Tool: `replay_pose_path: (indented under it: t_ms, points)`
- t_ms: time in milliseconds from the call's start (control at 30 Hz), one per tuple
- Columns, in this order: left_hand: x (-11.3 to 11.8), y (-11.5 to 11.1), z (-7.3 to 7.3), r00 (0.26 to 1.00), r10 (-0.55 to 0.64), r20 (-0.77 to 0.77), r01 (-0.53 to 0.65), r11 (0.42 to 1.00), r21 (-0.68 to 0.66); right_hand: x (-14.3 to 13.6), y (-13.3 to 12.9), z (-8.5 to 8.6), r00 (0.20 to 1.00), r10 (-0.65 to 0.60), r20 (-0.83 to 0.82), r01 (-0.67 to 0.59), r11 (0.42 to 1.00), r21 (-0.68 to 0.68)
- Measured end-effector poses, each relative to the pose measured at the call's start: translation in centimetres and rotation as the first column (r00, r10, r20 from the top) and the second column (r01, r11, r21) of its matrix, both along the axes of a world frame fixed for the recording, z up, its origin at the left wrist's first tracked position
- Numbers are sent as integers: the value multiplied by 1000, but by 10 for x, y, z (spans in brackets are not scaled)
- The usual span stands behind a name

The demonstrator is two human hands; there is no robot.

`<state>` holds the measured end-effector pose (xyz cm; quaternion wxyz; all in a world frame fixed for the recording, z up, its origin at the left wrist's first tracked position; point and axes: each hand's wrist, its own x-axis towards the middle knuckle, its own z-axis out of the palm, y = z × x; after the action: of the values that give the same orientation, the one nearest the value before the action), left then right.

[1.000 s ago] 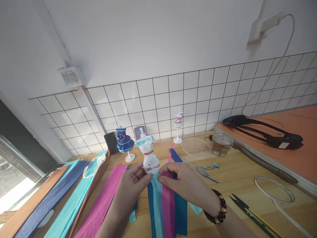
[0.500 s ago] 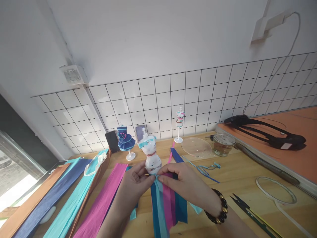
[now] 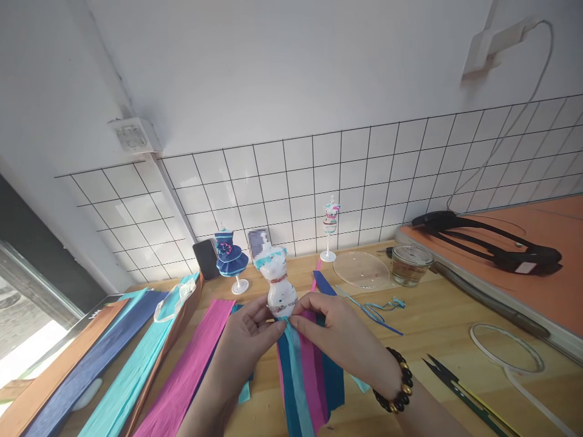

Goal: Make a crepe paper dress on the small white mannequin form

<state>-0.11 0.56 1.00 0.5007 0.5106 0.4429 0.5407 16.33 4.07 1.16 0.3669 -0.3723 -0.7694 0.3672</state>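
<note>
Strips (image 3: 294,370), multicoloured: pinched by left hand (image 3: 248,331) and right hand (image 3: 334,331) beneath form (image 3: 274,267), apparently for gathering; next move likely needs steady pinch.

R wrist (image 3: 379,368): blk bead bracelet (image 3: 406,388), some gold

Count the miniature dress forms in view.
3: white form between the left hand and right hand; blue-dressed form behind left, near the phone; small form near the wall, farther right. More could hide behind the hands.
</note>
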Motion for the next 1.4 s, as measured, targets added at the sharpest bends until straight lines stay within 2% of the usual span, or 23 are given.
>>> replay_pose_path:
  t_ms: [533,767,1067,1267,1400]
  points:
    - [3,4,-6,1000,31,2,-31,999,24,-4,-1,-5,998,-65,7,64,997,37]
    - [0,4,-8,1000,23,11,-23,1000,0,-2,2,-3,1000,21,6,-21,1000,-17]
    - [6,3,-6,994,104,27,-104,995,8,0,1,-5,999,29,17,-29,999,-24]
    - [6,3,-9,996,64,58,-64,998,5,-1,3,-4,1000,23,-3,-23,1000,-21]
    - [7,4,-9,993,98,62,-99,995,11,0,3,-4,1000,17,-1,-17,1000,-23]
